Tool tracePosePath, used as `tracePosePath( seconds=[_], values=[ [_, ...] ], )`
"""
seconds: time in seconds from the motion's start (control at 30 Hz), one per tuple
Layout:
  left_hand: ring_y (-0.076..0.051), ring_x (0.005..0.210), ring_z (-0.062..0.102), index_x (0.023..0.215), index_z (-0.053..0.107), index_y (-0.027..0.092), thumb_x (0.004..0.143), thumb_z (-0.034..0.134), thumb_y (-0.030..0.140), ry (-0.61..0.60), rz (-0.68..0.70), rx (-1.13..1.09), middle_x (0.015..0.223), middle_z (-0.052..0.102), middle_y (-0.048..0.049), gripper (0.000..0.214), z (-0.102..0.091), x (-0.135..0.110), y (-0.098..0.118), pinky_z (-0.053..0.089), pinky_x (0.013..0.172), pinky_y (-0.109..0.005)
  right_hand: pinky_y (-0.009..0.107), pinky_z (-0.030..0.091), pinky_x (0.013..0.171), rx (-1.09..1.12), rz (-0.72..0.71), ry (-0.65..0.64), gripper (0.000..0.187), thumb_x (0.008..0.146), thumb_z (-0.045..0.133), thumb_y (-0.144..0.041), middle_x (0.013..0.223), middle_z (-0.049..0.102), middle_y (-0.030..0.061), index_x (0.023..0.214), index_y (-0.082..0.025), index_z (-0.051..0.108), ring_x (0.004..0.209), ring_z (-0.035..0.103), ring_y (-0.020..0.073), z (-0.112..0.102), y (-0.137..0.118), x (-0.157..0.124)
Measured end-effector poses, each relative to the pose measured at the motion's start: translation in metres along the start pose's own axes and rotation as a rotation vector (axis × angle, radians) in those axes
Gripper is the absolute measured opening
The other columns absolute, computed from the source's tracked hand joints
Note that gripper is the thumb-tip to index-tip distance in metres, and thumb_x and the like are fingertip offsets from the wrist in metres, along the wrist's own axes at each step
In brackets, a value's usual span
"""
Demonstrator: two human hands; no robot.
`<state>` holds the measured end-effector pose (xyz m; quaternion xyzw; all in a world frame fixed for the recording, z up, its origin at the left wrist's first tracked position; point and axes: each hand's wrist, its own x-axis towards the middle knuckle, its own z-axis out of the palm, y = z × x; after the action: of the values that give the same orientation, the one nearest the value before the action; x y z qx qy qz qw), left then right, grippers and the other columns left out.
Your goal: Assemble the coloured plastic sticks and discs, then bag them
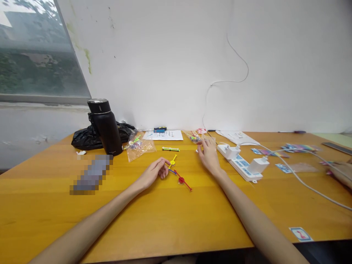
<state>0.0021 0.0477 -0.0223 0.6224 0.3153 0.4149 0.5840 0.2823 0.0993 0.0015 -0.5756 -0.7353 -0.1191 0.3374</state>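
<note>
My left hand (158, 171) rests low over the table with its fingers curled. A thin blue arrow-shaped piece (172, 171) sticks out from its fingertips; the rest is hidden by the hand. Close to it lie a yellow arrow with a round middle (172, 162) and a red arrow with a round middle (181, 180). My right hand (209, 154) is farther right, fingers bent and slightly apart, beside a clear plastic bag (211, 139). A small white thing (197, 150) shows by its fingers. Behind, pale green and black strips (171, 149) lie flat.
A black bottle (106, 128) stands left by a black plastic bag (86, 138) and a clear bag of coloured parts (139, 146). Right are a white power strip (242, 165), cables (302, 179) and another person's hand (341, 172). Printed sheets (167, 135) lie behind.
</note>
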Motion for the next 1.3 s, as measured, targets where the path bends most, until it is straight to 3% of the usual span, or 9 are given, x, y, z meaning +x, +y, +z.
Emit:
tracePosePath(
  seconds=[0.17, 0.27, 0.63, 0.8, 0.93, 1.03, 1.13, 1.3],
  values=[
    [-0.012, 0.061, 0.051, 0.1, 0.056, 0.016, 0.096, 0.044, 0.054, 0.001, 0.016, 0.012, 0.071, 0.058, -0.0002, 0.041, 0.001, 0.0, 0.001, 0.042, 0.063, -0.025, 0.041, 0.039, 0.107, 0.233, -0.389, -0.203, 0.031, 0.097, 0.044, -0.018, 0.133, 0.052, 0.0077, 0.123, -0.026, 0.059, 0.124, 0.046, 0.0238, 0.003, -0.052, -0.013],
    [-0.012, 0.06, 0.052, 0.102, 0.055, 0.016, 0.097, 0.044, 0.053, 0.021, 0.023, 0.008, 0.071, 0.058, 0.0003, 0.038, 0.001, 0.0, 0.001, 0.042, 0.063, -0.025, 0.043, 0.04, 0.106, 0.235, -0.475, -0.282, 0.025, 0.096, 0.049, -0.018, 0.133, 0.053, 0.0076, 0.117, -0.026, 0.062, 0.123, 0.046, 0.0247, 0.01, -0.066, -0.021],
    [-0.012, 0.06, 0.052, 0.107, 0.052, 0.018, 0.098, 0.043, 0.048, 0.054, 0.023, 0.011, 0.07, 0.059, 0.0013, 0.032, 0.001, 0.0, -0.003, 0.042, 0.062, -0.025, 0.037, 0.043, 0.09, 0.281, -0.296, -0.262, 0.009, 0.095, 0.054, -0.025, 0.102, 0.062, 0.0073, 0.1, -0.02, 0.06, 0.099, 0.055, 0.0229, 0.011, -0.055, -0.018],
    [-0.011, 0.059, 0.051, 0.107, 0.052, 0.018, 0.098, 0.044, 0.049, 0.064, 0.019, 0.026, 0.069, 0.058, 0.0015, 0.033, 0.001, -0.001, -0.001, 0.042, 0.062, -0.025, 0.029, 0.047, 0.075, 0.571, -0.112, -0.256, 0.015, 0.098, 0.05, -0.032, 0.102, 0.056, 0.005, 0.101, -0.021, 0.059, 0.082, 0.057, 0.016, 0.006, -0.065, -0.018],
    [-0.011, 0.063, 0.053, 0.122, 0.046, 0.021, 0.095, 0.052, 0.05, 0.022, 0.047, 0.01, 0.076, 0.059, 0.0012, 0.04, 0.005, -0.004, 0.005, 0.042, 0.062, -0.024, 0.029, 0.047, 0.082, 0.813, -0.077, -0.254, 0.018, 0.097, 0.054, -0.038, 0.101, 0.055, 0.0043, 0.102, -0.022, 0.06, 0.093, 0.056, 0.0173, -0.003, -0.089, -0.022],
    [-0.011, 0.065, 0.053, 0.125, 0.045, 0.024, 0.093, 0.057, 0.051, -0.023, 0.1, -0.013, 0.08, 0.057, 0.0011, 0.044, 0.008, -0.006, 0.01, 0.041, 0.06, -0.023, 0.03, 0.048, 0.082, 1.077, -0.007, -0.378, 0.021, 0.096, 0.055, -0.043, 0.094, 0.059, 0.0023, 0.104, -0.023, 0.056, 0.089, 0.058, 0.0168, -0.007, -0.106, -0.027],
    [-0.011, 0.068, 0.052, 0.108, 0.053, 0.02, 0.094, 0.055, 0.051, -0.031, 0.143, 0.023, 0.081, 0.057, -0.0005, 0.034, 0.009, -0.007, 0.014, 0.04, 0.061, -0.023, 0.029, 0.049, 0.076, 1.313, 0.064, -0.516, 0.025, 0.094, 0.059, -0.046, 0.083, 0.06, -0.0008, 0.103, -0.024, 0.053, 0.078, 0.061, 0.0155, -0.006, -0.111, -0.029],
    [-0.012, 0.07, 0.051, 0.099, 0.056, 0.018, 0.093, 0.056, 0.053, -0.034, 0.144, 0.072, 0.084, 0.058, -0.0022, 0.036, 0.01, -0.008, 0.016, 0.041, 0.063, -0.024, 0.022, 0.04, 0.054, 1.38, 0.153, -0.633, 0.033, 0.088, 0.065, -0.049, 0.067, 0.055, -0.0035, 0.107, -0.023, 0.058, 0.061, 0.051, 0.0126, -0.002, -0.102, -0.029]
  ],
)
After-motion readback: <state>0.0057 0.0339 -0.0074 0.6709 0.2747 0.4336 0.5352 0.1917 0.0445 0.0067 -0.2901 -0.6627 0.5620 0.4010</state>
